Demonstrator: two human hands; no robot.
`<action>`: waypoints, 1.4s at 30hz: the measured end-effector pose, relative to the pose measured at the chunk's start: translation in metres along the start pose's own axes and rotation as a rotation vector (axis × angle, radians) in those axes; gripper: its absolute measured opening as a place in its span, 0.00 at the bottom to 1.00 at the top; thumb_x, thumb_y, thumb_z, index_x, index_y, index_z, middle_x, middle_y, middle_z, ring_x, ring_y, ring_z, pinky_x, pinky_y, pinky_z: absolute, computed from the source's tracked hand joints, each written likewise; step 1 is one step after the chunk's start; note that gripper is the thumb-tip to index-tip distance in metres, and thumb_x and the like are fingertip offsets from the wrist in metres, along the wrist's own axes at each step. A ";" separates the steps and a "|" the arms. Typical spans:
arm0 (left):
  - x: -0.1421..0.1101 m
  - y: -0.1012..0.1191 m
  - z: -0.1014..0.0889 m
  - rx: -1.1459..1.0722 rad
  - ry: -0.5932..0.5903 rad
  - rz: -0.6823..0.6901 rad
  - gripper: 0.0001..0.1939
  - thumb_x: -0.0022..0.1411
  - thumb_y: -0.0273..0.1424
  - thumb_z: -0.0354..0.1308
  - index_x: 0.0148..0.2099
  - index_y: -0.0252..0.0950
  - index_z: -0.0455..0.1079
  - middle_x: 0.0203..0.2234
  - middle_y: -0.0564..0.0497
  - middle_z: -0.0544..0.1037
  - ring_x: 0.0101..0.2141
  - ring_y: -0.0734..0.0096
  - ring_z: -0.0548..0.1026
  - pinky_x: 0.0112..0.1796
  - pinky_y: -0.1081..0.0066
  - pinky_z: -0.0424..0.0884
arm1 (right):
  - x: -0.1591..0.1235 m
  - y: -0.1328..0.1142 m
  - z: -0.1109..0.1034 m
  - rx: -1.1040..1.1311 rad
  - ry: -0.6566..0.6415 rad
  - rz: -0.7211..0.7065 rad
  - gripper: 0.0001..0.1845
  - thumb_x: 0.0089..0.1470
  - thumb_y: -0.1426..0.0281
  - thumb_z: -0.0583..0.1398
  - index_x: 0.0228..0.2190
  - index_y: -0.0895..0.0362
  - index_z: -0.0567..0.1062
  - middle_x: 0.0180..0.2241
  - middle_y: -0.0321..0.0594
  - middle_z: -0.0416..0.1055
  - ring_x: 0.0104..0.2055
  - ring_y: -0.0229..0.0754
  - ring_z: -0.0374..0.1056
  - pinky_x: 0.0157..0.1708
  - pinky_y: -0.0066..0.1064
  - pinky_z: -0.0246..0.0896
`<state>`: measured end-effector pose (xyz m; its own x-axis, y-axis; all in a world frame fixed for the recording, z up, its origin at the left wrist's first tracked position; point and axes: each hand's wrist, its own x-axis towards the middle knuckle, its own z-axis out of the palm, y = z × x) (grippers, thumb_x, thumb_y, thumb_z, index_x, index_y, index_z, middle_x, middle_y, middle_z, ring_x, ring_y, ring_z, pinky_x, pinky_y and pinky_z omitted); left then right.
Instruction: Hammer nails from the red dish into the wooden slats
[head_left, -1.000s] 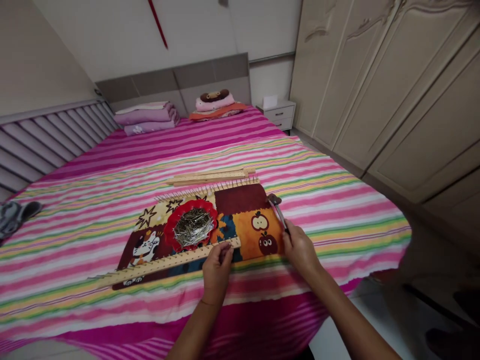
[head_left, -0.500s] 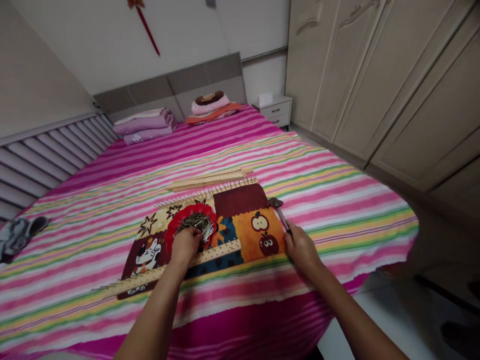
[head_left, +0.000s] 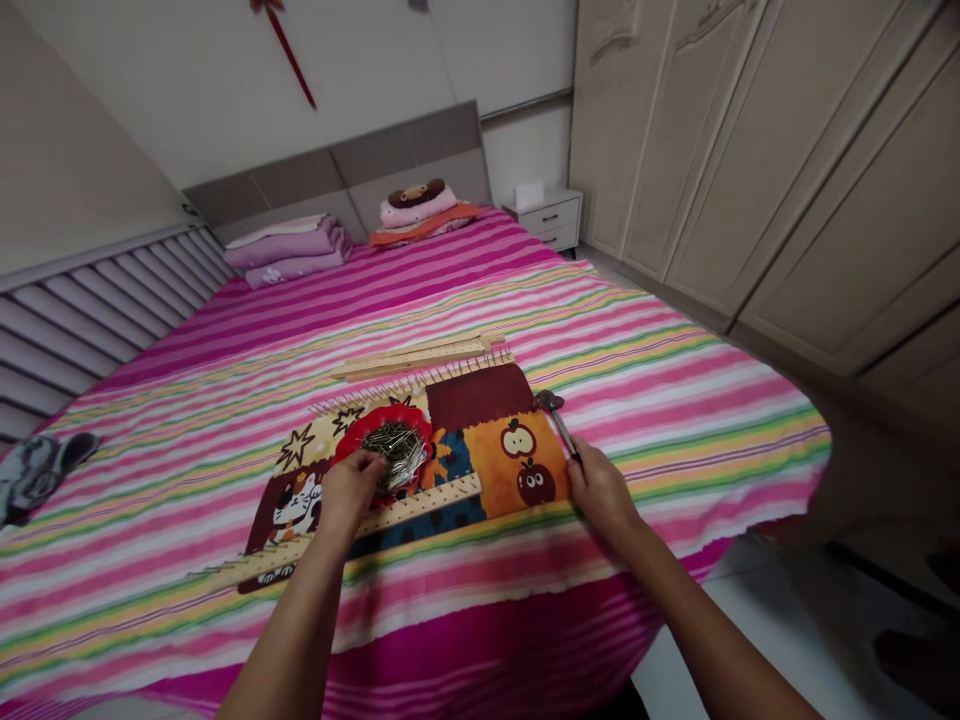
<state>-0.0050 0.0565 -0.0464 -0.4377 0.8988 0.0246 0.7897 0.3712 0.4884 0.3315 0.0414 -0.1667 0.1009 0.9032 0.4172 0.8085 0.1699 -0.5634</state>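
My left hand (head_left: pixel 351 490) is at the left rim of a red scalloped bowl (head_left: pixel 425 425), its fingers pinched together over the heap of nails (head_left: pixel 397 455). Whether a nail is between the fingertips is too small to make out. My right hand (head_left: pixel 604 490) is wrapped round the handle of a hammer (head_left: pixel 556 412), whose head rests by the right edge of a patterned mat (head_left: pixel 480 395). A wooden strip (head_left: pixel 442 492) studded with upright nails lies across the mat's near side, partly hidden behind my left forearm.
Another nail-studded strip (head_left: pixel 450 373) lies along the mat's far edge. Beyond it are loose wooden strips (head_left: pixel 412 353) on the striped bedspread (head_left: pixel 675 400). Folded bedding (head_left: pixel 292 250) sits by the headboard, and a grey cloth item (head_left: pixel 37 475) lies at far left.
My left hand has left the right end of the near strip and reached the bowl of nails, then shifted slightly left to its rim. My right hand keeps the hammer in about the same place.
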 end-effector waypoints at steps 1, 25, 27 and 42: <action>-0.003 0.000 -0.002 -0.110 0.029 -0.011 0.10 0.48 0.39 0.56 0.29 0.38 0.73 0.19 0.53 0.76 0.26 0.68 0.73 0.29 0.72 0.64 | 0.000 0.000 0.000 0.001 -0.003 0.002 0.21 0.54 0.73 0.50 0.49 0.61 0.70 0.36 0.49 0.75 0.38 0.48 0.70 0.38 0.37 0.67; -0.102 0.014 0.020 -0.977 -0.312 -0.288 0.22 0.31 0.36 0.72 0.31 0.31 0.76 0.23 0.48 0.79 0.23 0.73 0.75 0.24 0.74 0.72 | 0.000 -0.004 -0.003 -0.010 -0.031 0.002 0.22 0.54 0.74 0.50 0.50 0.60 0.69 0.35 0.48 0.75 0.37 0.48 0.70 0.38 0.38 0.66; -0.101 0.018 0.028 -0.988 -0.269 -0.265 0.21 0.32 0.37 0.71 0.31 0.31 0.76 0.26 0.48 0.79 0.23 0.75 0.74 0.23 0.76 0.70 | 0.000 -0.004 -0.003 -0.010 -0.029 0.001 0.22 0.54 0.74 0.50 0.50 0.61 0.69 0.36 0.49 0.75 0.37 0.49 0.70 0.38 0.39 0.66; -0.094 0.019 0.077 -0.839 -0.044 -0.140 0.20 0.41 0.44 0.64 0.32 0.34 0.73 0.27 0.51 0.77 0.25 0.74 0.72 0.28 0.72 0.71 | -0.001 -0.003 -0.001 0.007 -0.005 0.005 0.23 0.54 0.74 0.50 0.50 0.61 0.69 0.39 0.50 0.75 0.41 0.50 0.70 0.41 0.40 0.67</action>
<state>0.0845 -0.0034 -0.1065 -0.4766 0.8722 -0.1098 0.1415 0.1994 0.9696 0.3297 0.0395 -0.1653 0.1015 0.9062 0.4106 0.8042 0.1682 -0.5700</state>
